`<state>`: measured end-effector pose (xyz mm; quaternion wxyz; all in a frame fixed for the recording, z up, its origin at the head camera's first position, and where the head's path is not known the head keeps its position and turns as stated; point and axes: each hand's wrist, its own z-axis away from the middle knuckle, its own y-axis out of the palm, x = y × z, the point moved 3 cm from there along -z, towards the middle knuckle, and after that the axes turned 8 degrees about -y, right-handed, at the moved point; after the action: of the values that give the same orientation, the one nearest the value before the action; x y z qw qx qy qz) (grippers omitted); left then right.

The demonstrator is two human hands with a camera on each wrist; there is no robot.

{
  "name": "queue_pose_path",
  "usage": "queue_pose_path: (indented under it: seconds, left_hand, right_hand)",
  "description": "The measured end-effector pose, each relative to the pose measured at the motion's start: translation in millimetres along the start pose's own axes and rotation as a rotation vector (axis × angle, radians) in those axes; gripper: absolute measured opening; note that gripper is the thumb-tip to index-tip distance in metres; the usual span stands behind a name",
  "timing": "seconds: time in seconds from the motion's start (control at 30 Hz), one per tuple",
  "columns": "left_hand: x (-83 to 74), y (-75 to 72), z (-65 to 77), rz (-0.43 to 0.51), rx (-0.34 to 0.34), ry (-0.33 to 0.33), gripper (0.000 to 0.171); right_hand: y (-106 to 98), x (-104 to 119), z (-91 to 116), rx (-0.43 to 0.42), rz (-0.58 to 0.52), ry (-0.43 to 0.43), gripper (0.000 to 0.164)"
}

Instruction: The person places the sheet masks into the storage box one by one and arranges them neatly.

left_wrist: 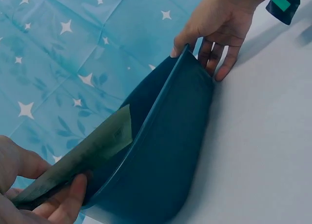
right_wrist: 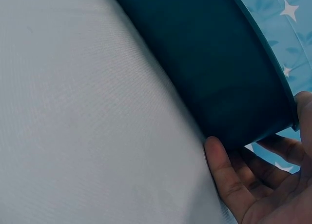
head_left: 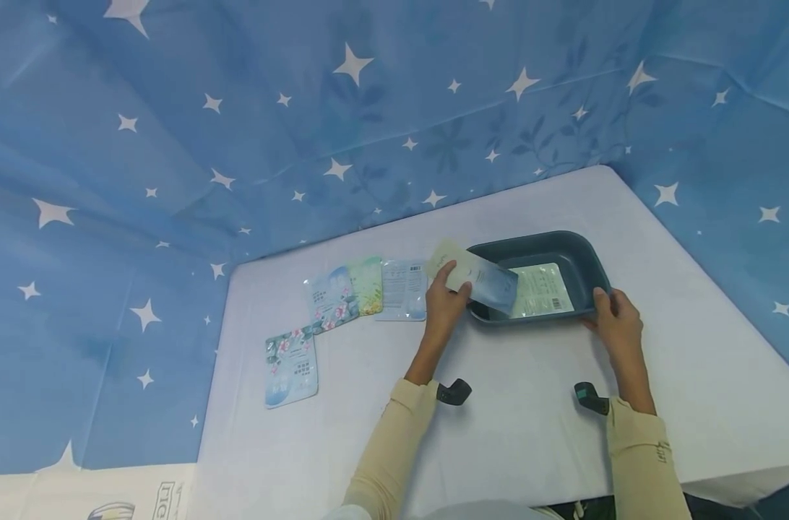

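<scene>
My left hand (head_left: 443, 309) pinches a flat facial mask packet (head_left: 492, 282), pale at one end and blue at the other. This packet slants over the left end of a dark teal plastic bin (head_left: 586, 261), its blue end inside the rim. A light green mask packet (head_left: 542, 290) with printed text lies on the bin floor, partly covered by the held one. At the bin's front right corner, my right hand (head_left: 618, 328) grips the rim with the thumb on top; in the right wrist view its fingers (right_wrist: 229, 180) sit against the outside near the base.
Left of the bin lie several more packets: a pale blue one (head_left: 404, 290), a green one (head_left: 368, 285), and two flowered blue ones, the upper (head_left: 332, 297) overlapping the green and the lower (head_left: 292, 367) nearer me. A starry blue curtain (head_left: 394, 108) borders the white table (head_left: 368, 448).
</scene>
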<state>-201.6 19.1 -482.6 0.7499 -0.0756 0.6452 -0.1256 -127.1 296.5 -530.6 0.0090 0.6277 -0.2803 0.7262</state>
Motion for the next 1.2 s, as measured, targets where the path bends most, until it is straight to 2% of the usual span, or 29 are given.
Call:
queue_pose_path:
  seconds: [0.23, 0.33, 0.5, 0.67, 0.8, 0.97, 1.1, 1.2]
  left_hand:
    - [-7.2, 2.0, 3.0, -0.066, -0.002, 0.127, 0.038]
    - [-7.4, 4.5, 2.5, -0.067, 0.003, 0.129, 0.04]
    - [-7.7, 8.2, 2.3, -0.162, -0.032, 0.145, 0.047]
    - [-13.7, 7.9, 4.9, -0.312, -0.083, 0.265, 0.036]
    - [-18.6, 2.7, 5.7, -0.34, -0.111, 0.326, 0.028]
    - [-18.9, -1.4, 2.3, -0.359, -0.111, 0.273, 0.022]
    - [-20.2, 3.2, 1.5, -0.404, -0.063, 0.22, 0.024]
    - [-21.8, 9.1, 1.5, -0.457, -0.022, 0.204, 0.023]
  right_hand:
    - [1.4, -5.5, -2.7, -0.003, 0.011, -0.001, 0.073]
    - [0.8, -5.4, -1.9, -0.001, 0.019, 0.005, 0.071]
    - [1.1, -3.1, 2.2, 0.009, 0.029, 0.018, 0.069]
    - [2.2, -0.2, 2.2, -0.009, 0.03, 0.025, 0.068]
    - [2.6, 3.8, 0.9, -0.005, 0.021, 0.008, 0.069]
    - [2.4, -3.2, -3.8, -0.002, 0.001, -0.016, 0.069]
    - [3.6, -24.1, -13.7, -0.025, -0.016, -0.031, 0.068]
    - [4.8, -33.0, -18.5, -0.029, -0.021, -0.035, 0.068]
